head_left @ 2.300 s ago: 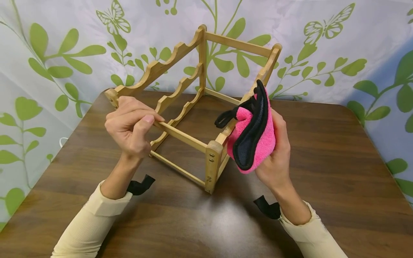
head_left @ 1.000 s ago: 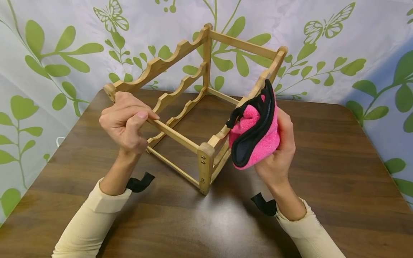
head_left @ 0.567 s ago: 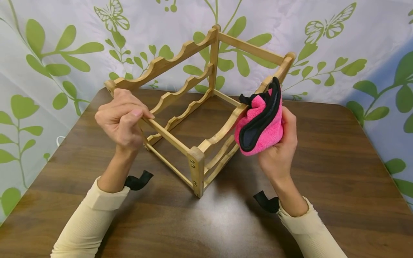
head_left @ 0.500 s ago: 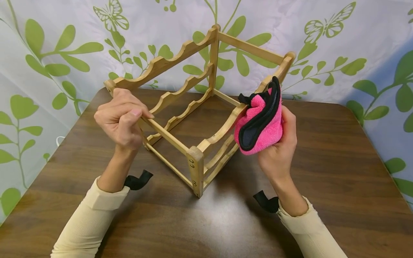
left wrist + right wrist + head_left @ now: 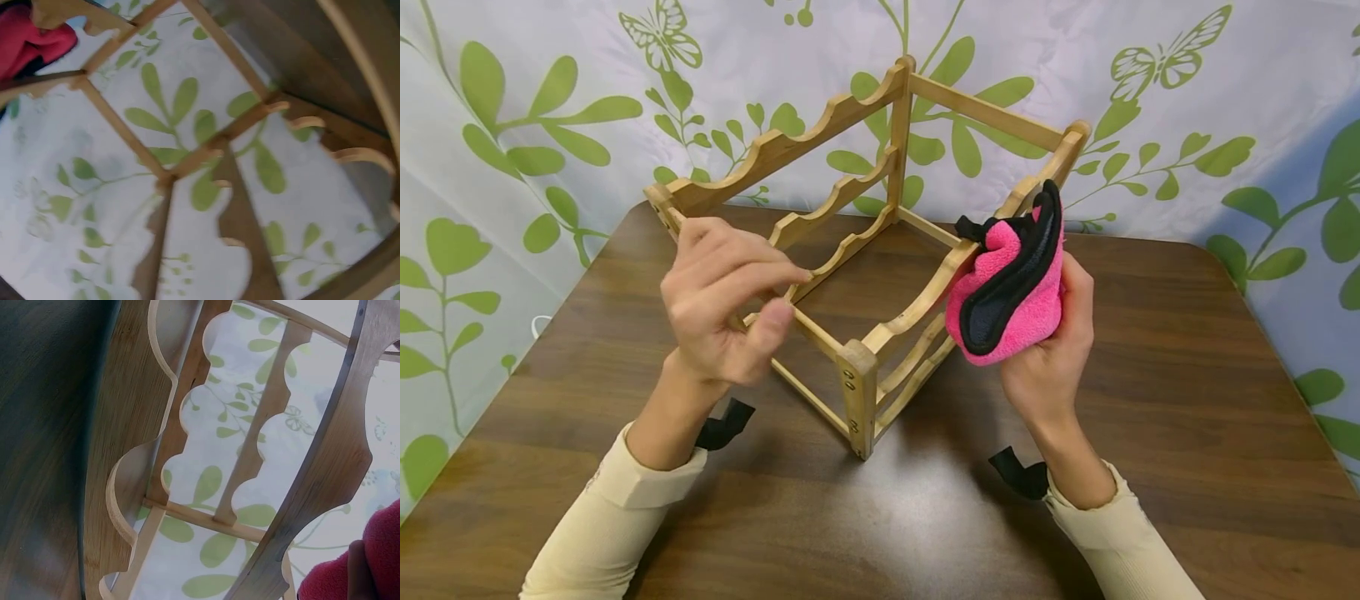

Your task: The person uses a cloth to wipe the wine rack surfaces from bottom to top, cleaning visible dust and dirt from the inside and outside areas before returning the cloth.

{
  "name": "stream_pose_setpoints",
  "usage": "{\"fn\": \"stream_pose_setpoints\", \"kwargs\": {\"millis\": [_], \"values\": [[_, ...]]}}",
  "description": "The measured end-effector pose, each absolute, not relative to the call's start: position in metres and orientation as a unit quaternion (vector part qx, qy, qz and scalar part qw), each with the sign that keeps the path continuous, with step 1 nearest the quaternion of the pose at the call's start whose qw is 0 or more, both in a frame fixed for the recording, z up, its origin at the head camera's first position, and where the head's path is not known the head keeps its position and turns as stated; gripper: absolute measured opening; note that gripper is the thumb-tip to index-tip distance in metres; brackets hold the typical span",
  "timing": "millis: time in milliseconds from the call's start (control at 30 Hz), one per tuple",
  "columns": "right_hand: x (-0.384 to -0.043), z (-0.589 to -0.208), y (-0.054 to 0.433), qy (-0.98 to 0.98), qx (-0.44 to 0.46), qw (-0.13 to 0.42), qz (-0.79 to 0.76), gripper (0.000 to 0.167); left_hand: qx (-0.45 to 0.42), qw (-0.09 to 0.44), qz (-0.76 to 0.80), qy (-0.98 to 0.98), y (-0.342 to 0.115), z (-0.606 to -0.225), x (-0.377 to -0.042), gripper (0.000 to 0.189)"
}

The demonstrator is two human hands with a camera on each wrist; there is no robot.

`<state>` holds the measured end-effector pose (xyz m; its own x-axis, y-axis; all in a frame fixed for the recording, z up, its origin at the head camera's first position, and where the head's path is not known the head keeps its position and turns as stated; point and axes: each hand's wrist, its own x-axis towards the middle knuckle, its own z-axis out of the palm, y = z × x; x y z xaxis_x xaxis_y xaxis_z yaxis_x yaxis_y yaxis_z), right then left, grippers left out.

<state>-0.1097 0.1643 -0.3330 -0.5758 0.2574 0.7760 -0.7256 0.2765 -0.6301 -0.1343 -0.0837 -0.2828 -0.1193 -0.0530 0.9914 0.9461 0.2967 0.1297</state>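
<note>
A light wooden wine rack with scalloped rails stands at an angle on the table. My right hand grips a folded pink cloth with black edging, held against the rack's right top rail; its fingertips are hidden behind the cloth. Over the front top bar is my left hand, thumb and forefinger spread apart with nothing pinched between them. The left wrist view looks through the rack's frame, the pink cloth at its upper left corner. Scalloped rails fill much of the right wrist view, the cloth at lower right.
Brown wood-grain table extends to both sides and in front of the rack. Close behind it hangs a pale backdrop with green leaves and butterflies. Black straps hang at both wrists.
My left hand has loosened its fingers from the front bar and moved right along it. Earlier the rack turned slightly and the right hand shifted right with the cloth; both now stay nearly still.
</note>
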Motion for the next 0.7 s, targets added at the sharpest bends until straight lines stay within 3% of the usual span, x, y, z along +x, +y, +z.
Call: {"fn": "stream_pose_setpoints", "kwargs": {"millis": [267,533,700], "values": [[-0.109,-0.33,0.16,-0.667,0.177,0.434,0.579,0.048,-0.48,0.397,-0.307,-0.719,-0.079,-0.272,-0.102,0.059],[-0.107,-0.325,0.157,-0.654,0.177,0.449,0.583,0.051,-0.494,0.371,-0.314,-0.721,-0.073,-0.269,-0.093,0.045],[-0.104,-0.323,0.15,-0.636,0.183,0.474,0.581,0.055,-0.494,0.388,-0.32,-0.709,-0.071,-0.27,-0.095,0.036]]}}
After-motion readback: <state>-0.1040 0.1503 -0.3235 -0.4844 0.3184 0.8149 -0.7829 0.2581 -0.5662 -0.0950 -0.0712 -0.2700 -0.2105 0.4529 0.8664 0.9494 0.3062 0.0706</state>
